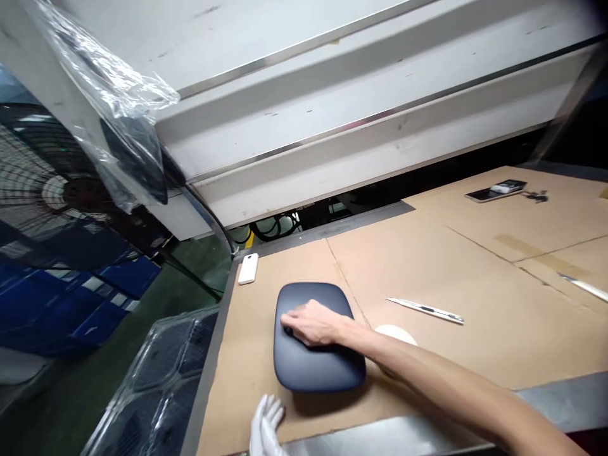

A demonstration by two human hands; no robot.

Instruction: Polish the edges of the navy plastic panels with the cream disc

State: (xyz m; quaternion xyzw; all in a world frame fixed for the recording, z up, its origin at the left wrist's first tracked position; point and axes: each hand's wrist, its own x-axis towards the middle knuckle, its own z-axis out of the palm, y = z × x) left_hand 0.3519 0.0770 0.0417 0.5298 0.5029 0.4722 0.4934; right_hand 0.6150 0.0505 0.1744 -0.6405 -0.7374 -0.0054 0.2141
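Note:
A dark blue panel with rounded corners (318,373) lies on the cardboard-covered table (475,266). My bare right hand (311,323) rests on top of it, fingers curled in. A small dark bit shows at the fingertips; what it is cannot be made out. Near the panel's lower left corner is my left hand (266,427) in a white glove, apart from the panel, with its fingers stretched out and nothing visible in them. Under my right forearm a white round object (396,332) is partly hidden. A slim utility knife (425,310) lies to the right.
A white handheld device (248,269) lies at the table's left corner. Far right are a dark phone (494,192), keys (538,196) and a second knife (586,288). Plastic-wrapped black trays (156,380) stand left, below a fan (61,190). White panelling (332,120) overhangs the back.

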